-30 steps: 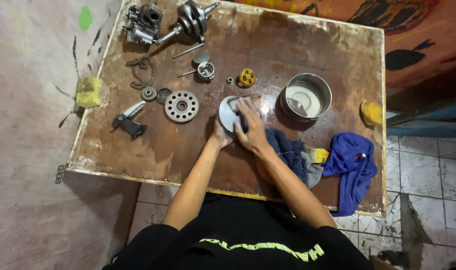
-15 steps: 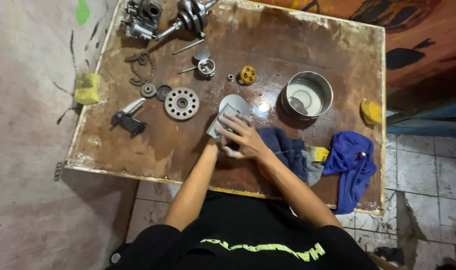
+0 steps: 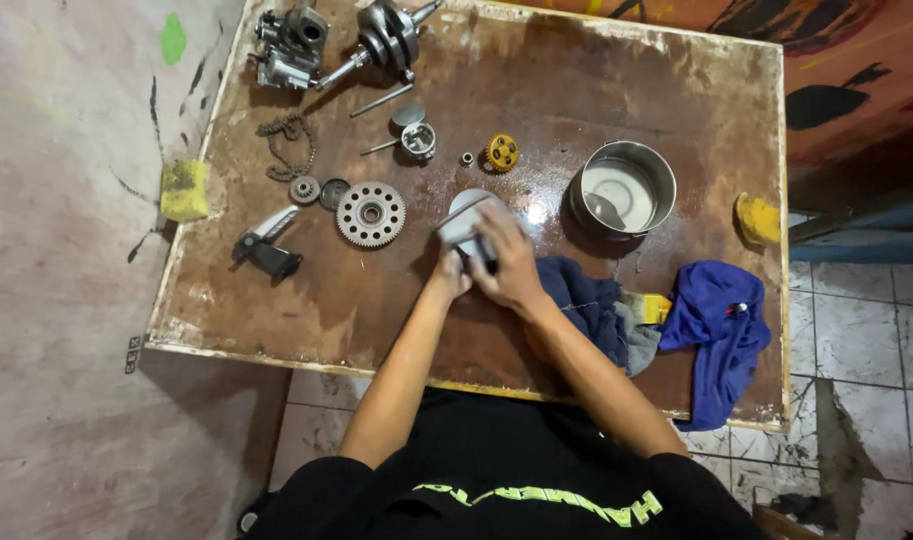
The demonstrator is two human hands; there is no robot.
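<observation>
Both my hands meet at the middle of a worn brown table (image 3: 677, 100). Together they hold a grey metal engine cover (image 3: 464, 215), roughly round and tilted up off the tabletop. My left hand (image 3: 449, 272) grips its lower left edge. My right hand (image 3: 507, 262) lies over its right side, fingers spread across it. Just left of the cover lies a large toothed gear (image 3: 371, 214). A dark blue rag (image 3: 585, 305) lies right beside my right wrist.
A metal pot (image 3: 625, 188) stands right of the cover. A crankshaft (image 3: 385, 38) and engine part (image 3: 289, 45) lie at the far left corner, with a chain (image 3: 289, 148), piston (image 3: 415, 136) and yellow gear (image 3: 501, 152) nearer. A bright blue cloth (image 3: 719, 330) hangs over the near right edge.
The grey cover was lying flatter under my hands a second ago. Now it is lifted and tilted, and my hands have shifted slightly toward me around it.
</observation>
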